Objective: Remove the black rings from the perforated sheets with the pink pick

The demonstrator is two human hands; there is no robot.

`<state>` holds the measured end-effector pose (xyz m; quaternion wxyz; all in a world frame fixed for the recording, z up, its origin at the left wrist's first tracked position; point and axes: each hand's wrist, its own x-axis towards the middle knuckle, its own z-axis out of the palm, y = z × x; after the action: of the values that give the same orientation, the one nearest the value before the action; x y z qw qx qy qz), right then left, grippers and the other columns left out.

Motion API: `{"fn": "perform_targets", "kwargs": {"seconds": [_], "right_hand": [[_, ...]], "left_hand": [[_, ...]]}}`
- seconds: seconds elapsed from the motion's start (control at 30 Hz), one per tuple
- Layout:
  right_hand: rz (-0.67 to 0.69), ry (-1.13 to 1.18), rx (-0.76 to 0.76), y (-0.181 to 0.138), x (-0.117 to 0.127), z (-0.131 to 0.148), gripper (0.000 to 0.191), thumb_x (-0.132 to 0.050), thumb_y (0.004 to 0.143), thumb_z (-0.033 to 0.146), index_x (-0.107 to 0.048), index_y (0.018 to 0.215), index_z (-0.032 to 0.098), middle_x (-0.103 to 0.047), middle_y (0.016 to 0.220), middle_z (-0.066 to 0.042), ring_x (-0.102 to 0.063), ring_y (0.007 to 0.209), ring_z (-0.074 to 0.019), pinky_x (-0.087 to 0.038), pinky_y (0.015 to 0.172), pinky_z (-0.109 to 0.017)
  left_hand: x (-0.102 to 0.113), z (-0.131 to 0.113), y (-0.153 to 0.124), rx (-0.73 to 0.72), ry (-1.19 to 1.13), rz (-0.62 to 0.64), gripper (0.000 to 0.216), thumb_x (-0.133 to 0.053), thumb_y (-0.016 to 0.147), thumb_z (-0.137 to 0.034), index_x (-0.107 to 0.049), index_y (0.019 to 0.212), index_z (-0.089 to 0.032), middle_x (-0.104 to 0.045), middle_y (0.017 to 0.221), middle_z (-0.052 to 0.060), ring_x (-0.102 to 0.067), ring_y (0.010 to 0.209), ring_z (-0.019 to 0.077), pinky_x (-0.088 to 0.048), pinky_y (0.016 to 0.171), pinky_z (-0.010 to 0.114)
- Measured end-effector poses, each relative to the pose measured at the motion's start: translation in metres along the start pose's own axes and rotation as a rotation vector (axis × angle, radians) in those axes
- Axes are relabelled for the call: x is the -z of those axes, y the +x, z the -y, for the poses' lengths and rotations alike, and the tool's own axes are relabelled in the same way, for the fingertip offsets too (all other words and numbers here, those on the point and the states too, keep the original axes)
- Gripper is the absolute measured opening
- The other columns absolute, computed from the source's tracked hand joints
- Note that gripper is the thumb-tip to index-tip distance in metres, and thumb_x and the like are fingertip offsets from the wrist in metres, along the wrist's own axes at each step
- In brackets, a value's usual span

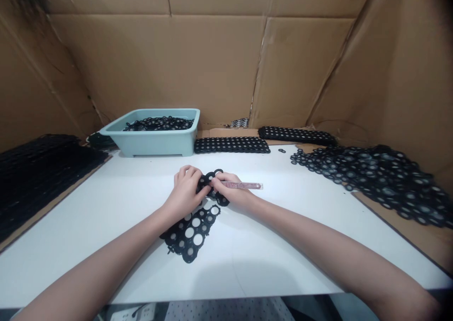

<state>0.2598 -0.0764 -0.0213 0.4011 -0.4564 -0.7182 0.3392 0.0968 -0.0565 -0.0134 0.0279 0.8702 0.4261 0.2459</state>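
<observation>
The left hand (186,191) and right hand (230,189) grip a small black rubber lattice (208,182) at the middle of the counter (269,245), fingers (187,172) curled narrowly around it. A pink stick (242,185) runs out from under the right hand. A holed rubber sheet (189,234) lies just below the hands. A teal tub (152,144) holds black rings, and a heap of rings (368,182) spreads rightward.

Right here in my right hand (231,191), a pinkish see-through stick (244,185) with printed characters running along it, too blurred for me to read! Below the near edge of the desk (226,283), a small white plate (123,313) carries dark marks, also unreadable.
</observation>
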Motion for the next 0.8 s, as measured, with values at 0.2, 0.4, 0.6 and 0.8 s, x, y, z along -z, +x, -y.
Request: {"fn": "perform_targets", "kwargs": {"seconds": [0.2, 0.4, 0.6, 0.8], "right_hand": [[0.0, 0.0, 0.003, -0.0001, -0.0006, -0.0008, 0.03, -0.036, 0.084, 0.034, -0.039, 0.059, 0.017, -0.041, 0.063, 0.002, -0.039, 0.059, -0.01, -0.027, 0.053, -0.023], [-0.004, -0.013, 0.006, 0.0002, -0.0023, -0.003, 0.031, -0.035, 0.084, 0.035, -0.036, 0.058, 0.017, -0.041, 0.062, 0.002, -0.038, 0.058, -0.0094, -0.027, 0.053, -0.023], [-0.008, -0.021, -0.002, 0.0, -0.0033, -0.0045, 0.032, -0.034, 0.084, 0.036, -0.036, 0.058, 0.017, -0.04, 0.062, 0.002, -0.038, 0.057, -0.0096, -0.027, 0.052, -0.023], [-0.006, -0.024, -0.001, 0.0009, -0.0039, -0.0054, 0.032, -0.035, 0.083, 0.036, -0.036, 0.057, 0.017, -0.041, 0.062, 0.002, -0.039, 0.057, -0.0097, -0.027, 0.052, -0.023]], "left_hand": [[0.0001, 0.0003, -0.0004, -0.004, 0.008, 0.014, 0.016, -0.042, 0.08, -0.035, -0.045, 0.08, -0.019, -0.049, 0.092, 0.006, -0.035, 0.102, 0.0259, -0.032, 0.084, 0.043], [0.0004, -0.0002, -0.0009, -0.018, 0.031, 0.019, 0.016, -0.041, 0.08, -0.034, -0.045, 0.082, -0.018, -0.049, 0.096, 0.008, -0.034, 0.104, 0.0271, -0.033, 0.084, 0.044], [-0.0007, 0.0004, -0.0012, -0.03, 0.053, 0.021, 0.015, -0.042, 0.08, -0.033, -0.045, 0.083, -0.018, -0.049, 0.096, 0.008, -0.035, 0.104, 0.0271, -0.033, 0.084, 0.043], [-0.0014, 0.0016, -0.0014, -0.037, 0.042, 0.017, 0.015, -0.042, 0.079, -0.033, -0.045, 0.084, -0.019, -0.049, 0.096, 0.008, -0.035, 0.105, 0.0277, -0.034, 0.084, 0.044]]}}
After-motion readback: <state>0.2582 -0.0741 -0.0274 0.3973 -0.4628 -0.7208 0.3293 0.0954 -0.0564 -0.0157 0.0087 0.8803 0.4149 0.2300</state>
